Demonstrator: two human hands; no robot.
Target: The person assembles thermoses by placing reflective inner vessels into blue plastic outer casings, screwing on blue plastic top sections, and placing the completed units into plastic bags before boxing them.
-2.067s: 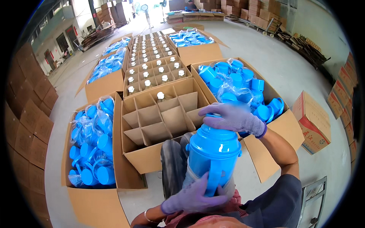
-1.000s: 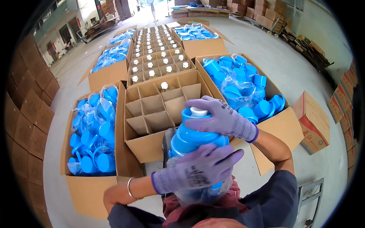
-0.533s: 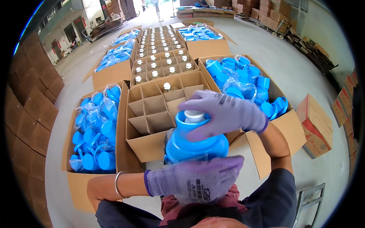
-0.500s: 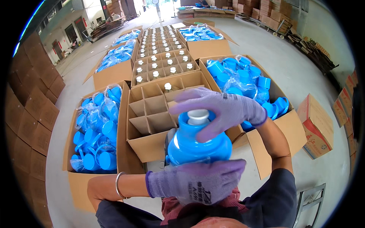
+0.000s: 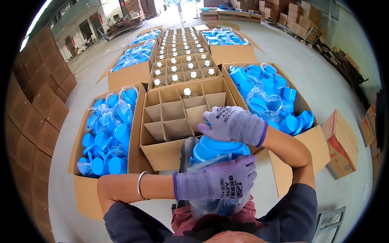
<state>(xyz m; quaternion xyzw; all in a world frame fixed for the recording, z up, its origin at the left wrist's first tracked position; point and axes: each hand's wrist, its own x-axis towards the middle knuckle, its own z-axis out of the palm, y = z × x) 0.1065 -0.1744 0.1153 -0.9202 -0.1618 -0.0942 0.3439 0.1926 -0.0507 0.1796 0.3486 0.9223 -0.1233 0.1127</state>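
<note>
A glossy blue vacuum flask (image 5: 216, 150) stands upright between my knees, a clear plastic bag (image 5: 202, 204) around its lower part. My left hand (image 5: 219, 178), in a purple-grey knit glove, lies closed around the flask's body from the near side. My right hand (image 5: 237, 124), gloved alike, is closed over the flask's top and hides the neck and white stopper. Just beyond is a divided carton (image 5: 168, 157) with mostly bare compartments. A clear bottle with a white stopper (image 5: 187, 92) stands in one of its far compartments.
Open cartons of blue handled cups, partly in plastic, flank me: a left carton (image 5: 135, 156) and a right carton (image 5: 300, 148). More divided cartons (image 5: 219, 81) of white-stoppered bottles run away ahead. A closed carton (image 5: 340, 141) stands at right, beside a metal frame (image 5: 330, 222).
My right hand has come down over the flask's top, covering the white stopper that was showing. My left hand has shifted slightly up and right on the body. The view has shifted slightly.
</note>
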